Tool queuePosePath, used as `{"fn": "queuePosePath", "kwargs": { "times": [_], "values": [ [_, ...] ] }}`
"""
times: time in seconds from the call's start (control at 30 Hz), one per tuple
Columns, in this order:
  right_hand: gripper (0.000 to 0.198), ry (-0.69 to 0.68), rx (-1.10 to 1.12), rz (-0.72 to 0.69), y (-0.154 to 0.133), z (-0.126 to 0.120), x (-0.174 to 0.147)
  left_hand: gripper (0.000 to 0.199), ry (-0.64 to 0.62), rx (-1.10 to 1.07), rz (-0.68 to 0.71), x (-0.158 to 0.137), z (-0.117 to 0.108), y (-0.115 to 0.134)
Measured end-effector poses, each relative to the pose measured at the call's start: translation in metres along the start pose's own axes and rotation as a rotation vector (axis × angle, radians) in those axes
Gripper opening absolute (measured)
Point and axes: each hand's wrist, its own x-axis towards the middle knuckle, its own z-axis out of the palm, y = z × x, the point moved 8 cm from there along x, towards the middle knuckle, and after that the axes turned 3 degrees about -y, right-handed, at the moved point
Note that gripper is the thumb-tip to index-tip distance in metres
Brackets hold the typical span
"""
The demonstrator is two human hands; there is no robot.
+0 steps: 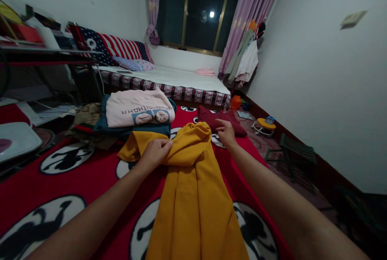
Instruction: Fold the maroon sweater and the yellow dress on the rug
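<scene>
A mustard-yellow garment [193, 199] lies lengthwise on the red blanket [99, 171]. One sleeve is laid across its upper part, with the cuff end pointing left. My left hand [156, 153] pinches that sleeve between thumb and fingers. Just right of the garment's bunched top, my right hand [226, 133] hovers with its fingers apart and nothing in them. Beyond it is a folded dark red garment [222, 119]. At the back left, a folded pale pink top [136, 107] with printed letters rests on a folded teal garment [128, 130].
A brown patterned cloth [87, 119] lies left of the folded stack. Behind stands a bed [178, 78] with pillows. A cluttered desk [48, 52] and a white chair [18, 139] are at left. Right, on the floor, are a yellow-topped stool [265, 123] and a green folding stool [298, 149].
</scene>
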Motion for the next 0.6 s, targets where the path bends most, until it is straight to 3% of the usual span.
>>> {"fn": "queuePosePath", "kwargs": {
  "times": [0.23,0.37,0.47,0.6],
  "values": [
    [0.069,-0.456,-0.330,-0.190,-0.027,0.042,0.018,0.040,-0.015,-0.016,0.100,-0.014,0.011,0.015],
    [0.074,-0.719,-0.473,-0.138,-0.030,0.063,0.016,0.039,-0.071,-0.030,0.195,-0.022,0.013,0.030],
    [0.066,-0.797,-0.551,-0.129,-0.027,0.066,0.017,0.037,-0.111,0.017,0.228,-0.027,0.015,0.036],
    [0.033,-0.783,-0.523,-0.210,-0.024,0.048,0.027,0.036,-0.065,0.094,0.168,-0.024,0.009,0.029]
  ]
}}
